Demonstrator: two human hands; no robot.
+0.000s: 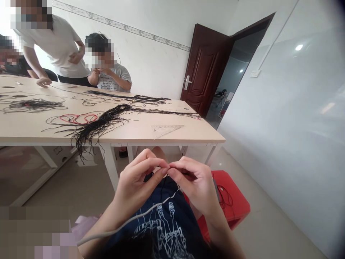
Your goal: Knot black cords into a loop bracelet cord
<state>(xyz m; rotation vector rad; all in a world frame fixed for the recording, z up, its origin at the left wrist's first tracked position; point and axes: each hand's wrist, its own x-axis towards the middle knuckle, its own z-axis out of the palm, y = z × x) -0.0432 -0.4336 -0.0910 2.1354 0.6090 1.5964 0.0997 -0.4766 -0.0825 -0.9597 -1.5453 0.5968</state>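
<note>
Both my hands meet above my lap, just in front of the table edge. My left hand (141, 176) pinches a thin black cord (165, 182) between thumb and index finger. My right hand (194, 180) pinches at the same spot, its fingertips touching the left ones. Part of the cord hangs below the fingers against dark blue printed clothing (167, 216). The short stretch between the fingertips is mostly covered, so I cannot see whether it is knotted. A pale cable (129, 218) runs across my lap under the hands.
On the table (129, 135) lie a large bundle of black cords (99, 124), a red cord (78, 118) and a clear triangular ruler (167, 130). A red stool (237, 205) with a dark cord stands at right. Several people are across the table. A brown door (206, 68) stands open behind.
</note>
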